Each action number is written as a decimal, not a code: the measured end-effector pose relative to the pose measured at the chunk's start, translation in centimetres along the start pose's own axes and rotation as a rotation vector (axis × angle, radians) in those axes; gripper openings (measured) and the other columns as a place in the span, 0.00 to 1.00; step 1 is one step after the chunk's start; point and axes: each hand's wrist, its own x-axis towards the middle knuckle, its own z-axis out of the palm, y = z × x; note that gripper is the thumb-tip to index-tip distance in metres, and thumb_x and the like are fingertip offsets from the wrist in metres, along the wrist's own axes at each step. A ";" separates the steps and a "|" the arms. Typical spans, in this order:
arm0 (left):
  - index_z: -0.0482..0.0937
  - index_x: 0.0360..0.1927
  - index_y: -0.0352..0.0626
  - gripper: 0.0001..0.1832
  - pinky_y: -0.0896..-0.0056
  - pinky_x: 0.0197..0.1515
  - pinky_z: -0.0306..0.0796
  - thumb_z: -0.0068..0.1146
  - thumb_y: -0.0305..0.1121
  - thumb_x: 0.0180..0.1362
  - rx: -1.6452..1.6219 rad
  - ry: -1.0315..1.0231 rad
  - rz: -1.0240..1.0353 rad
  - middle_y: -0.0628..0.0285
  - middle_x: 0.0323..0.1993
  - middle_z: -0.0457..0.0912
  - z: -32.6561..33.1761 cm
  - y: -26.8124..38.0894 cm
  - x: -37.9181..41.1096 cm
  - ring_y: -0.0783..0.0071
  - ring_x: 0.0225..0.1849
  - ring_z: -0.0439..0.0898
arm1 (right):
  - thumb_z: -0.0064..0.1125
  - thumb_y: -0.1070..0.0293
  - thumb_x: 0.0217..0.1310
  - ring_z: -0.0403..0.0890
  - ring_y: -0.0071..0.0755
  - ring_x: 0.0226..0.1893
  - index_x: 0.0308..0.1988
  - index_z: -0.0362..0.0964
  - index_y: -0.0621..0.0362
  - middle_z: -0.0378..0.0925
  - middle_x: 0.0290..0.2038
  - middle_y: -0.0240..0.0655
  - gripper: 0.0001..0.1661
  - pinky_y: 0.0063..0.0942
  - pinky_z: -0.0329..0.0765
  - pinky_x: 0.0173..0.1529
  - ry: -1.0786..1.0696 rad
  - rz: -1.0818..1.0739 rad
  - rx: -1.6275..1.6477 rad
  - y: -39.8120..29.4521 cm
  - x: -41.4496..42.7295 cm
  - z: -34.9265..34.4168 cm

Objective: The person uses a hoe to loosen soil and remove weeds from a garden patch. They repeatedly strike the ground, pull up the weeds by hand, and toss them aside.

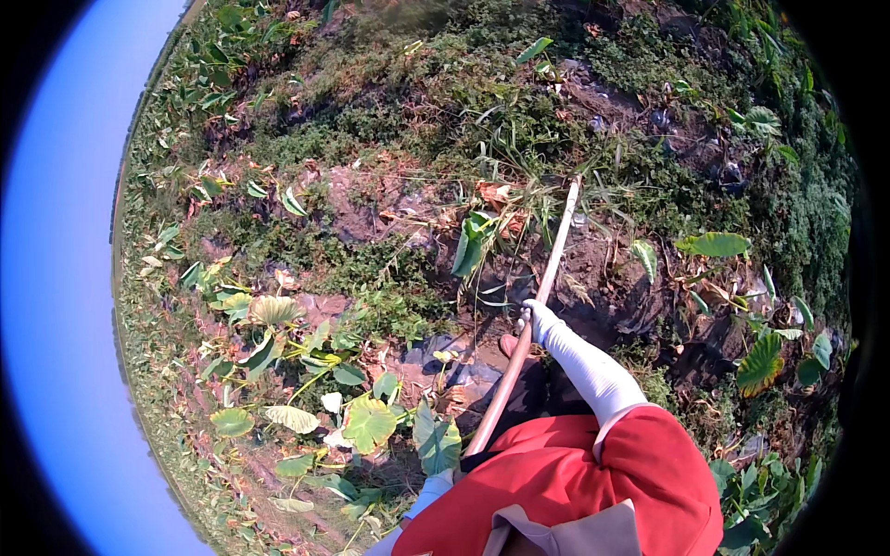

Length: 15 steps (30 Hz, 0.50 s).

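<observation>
A long wooden pole point(556, 251) slants from the front of my body out into the weeds. Its far end sinks among grass blades, so whatever is fixed there is hidden. My right hand point(537, 321), in a pale glove below a white sleeve, is wrapped around the middle of the pole. Close to my waist, my left hand point(455, 475) is at the near end of the pole, mostly hidden by the red shirt point(556, 465). A tuft of long grass point(532, 187) and a drooping green leaf point(471, 243) lie beside the pole's far part.
Large-leaved plants point(368, 422), some yellowing, stand at left. More broad leaves point(761, 365) grow at right. Low weeds point(431, 132) cover the ground ahead. Torn plastic film point(445, 358) lies on bare soil near my shoe point(509, 345). Sky point(62, 278) fills the left rim.
</observation>
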 end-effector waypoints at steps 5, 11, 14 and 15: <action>0.76 0.36 0.39 0.19 0.54 0.34 0.71 0.55 0.47 0.54 0.015 0.057 -0.049 0.46 0.27 0.79 1.0 -1.3 3.0 0.46 0.33 0.79 | 0.51 0.65 0.60 0.65 0.20 0.12 0.25 0.63 0.49 0.64 0.14 0.22 0.11 0.26 0.68 0.17 0.031 -0.169 0.020 -1.4 -1.1 1.2; 0.74 0.33 0.37 0.19 0.54 0.32 0.71 0.54 0.46 0.55 -0.113 0.302 0.113 0.46 0.26 0.79 -3.1 8.5 6.5 0.46 0.32 0.79 | 0.51 0.59 0.62 0.62 0.21 0.11 0.21 0.61 0.46 0.61 0.13 0.21 0.16 0.23 0.67 0.17 -0.023 -0.397 -0.046 -10.8 -3.2 7.3; 0.75 0.33 0.37 0.18 0.56 0.30 0.70 0.57 0.45 0.55 -0.065 0.365 0.235 0.51 0.23 0.78 -3.9 10.4 8.9 0.50 0.27 0.78 | 0.51 0.60 0.62 0.63 0.21 0.11 0.23 0.62 0.47 0.62 0.13 0.21 0.14 0.23 0.69 0.17 -0.009 -0.410 -0.128 -11.3 -2.9 8.4; 0.74 0.32 0.37 0.18 0.56 0.30 0.70 0.57 0.45 0.55 -0.082 0.330 0.196 0.51 0.23 0.78 -4.0 10.5 8.9 0.50 0.26 0.78 | 0.51 0.61 0.62 0.64 0.21 0.12 0.23 0.62 0.47 0.62 0.14 0.22 0.13 0.23 0.69 0.17 0.009 -0.408 -0.151 -11.0 -3.0 8.9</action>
